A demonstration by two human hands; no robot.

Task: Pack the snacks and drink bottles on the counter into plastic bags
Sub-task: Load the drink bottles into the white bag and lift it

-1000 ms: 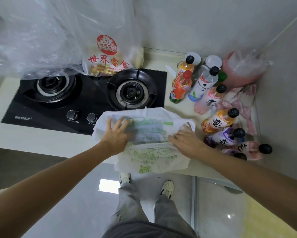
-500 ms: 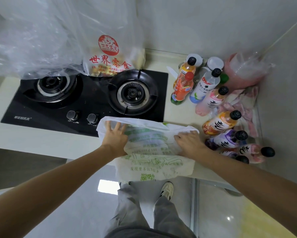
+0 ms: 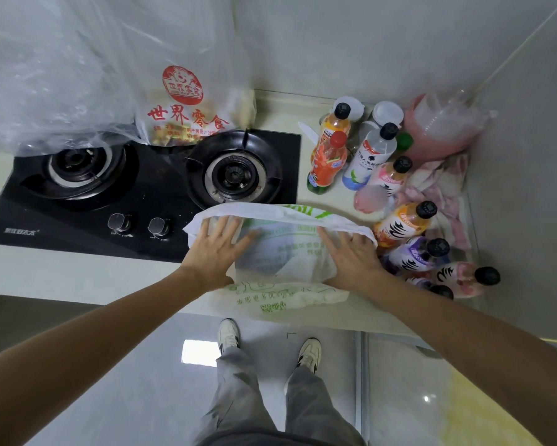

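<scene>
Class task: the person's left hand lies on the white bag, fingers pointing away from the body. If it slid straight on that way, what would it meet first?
Probably the bag's raised rim just beyond the left hand; past that, the right burner of the black stove.

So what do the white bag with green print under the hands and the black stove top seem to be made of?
White bag with green print: thin, semi-translucent plastic film, by its soft wrinkles and the print showing through its layers. Black stove top: probably glossy tempered glass, since its flat surface shows faint reflections; the burner rings look like dark metal.
</scene>
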